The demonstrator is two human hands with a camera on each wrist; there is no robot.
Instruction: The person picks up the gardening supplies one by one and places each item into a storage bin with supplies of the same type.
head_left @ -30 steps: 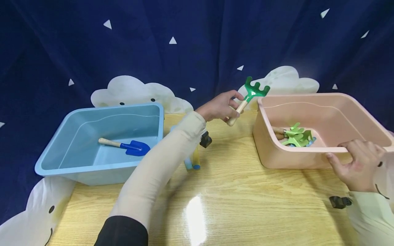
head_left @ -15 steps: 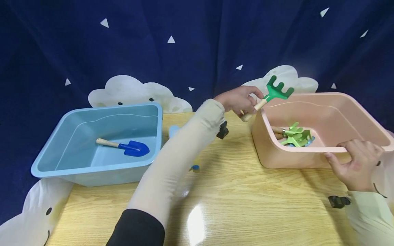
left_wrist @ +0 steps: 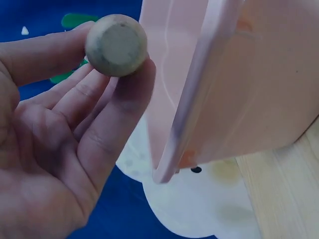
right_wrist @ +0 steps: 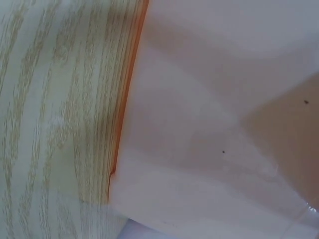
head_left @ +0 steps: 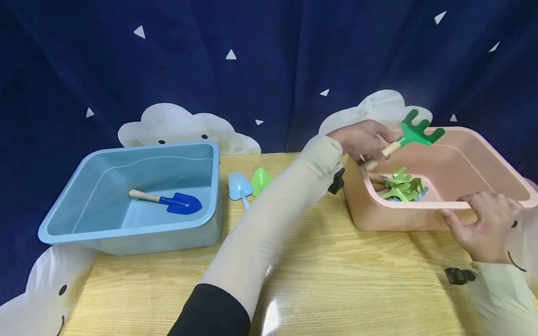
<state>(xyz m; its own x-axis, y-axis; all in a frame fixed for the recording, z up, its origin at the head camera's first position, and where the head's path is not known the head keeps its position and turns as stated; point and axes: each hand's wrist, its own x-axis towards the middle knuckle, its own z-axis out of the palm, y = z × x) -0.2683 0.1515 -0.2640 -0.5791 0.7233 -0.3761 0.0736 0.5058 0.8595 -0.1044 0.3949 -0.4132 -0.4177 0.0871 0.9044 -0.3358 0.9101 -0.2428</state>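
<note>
Green blunt-tined rake with a pale wooden handle held over the left end of a rectangular pink plastic tub

The left grip, a bare hand, pinches the handle between thumb and fingers, closed to the handle's thickness. The rake's head lies to the right of that grip, over the tub; the handle's butt points near and left. The right grip holds the tub's near rim, fingers curled over it. Light-green tools with brown handles lie inside, toward the left. On the wooden desk, left of this tub, a light-blue shovel and lime-green shovel are partly hidden by a sleeve.
</note>
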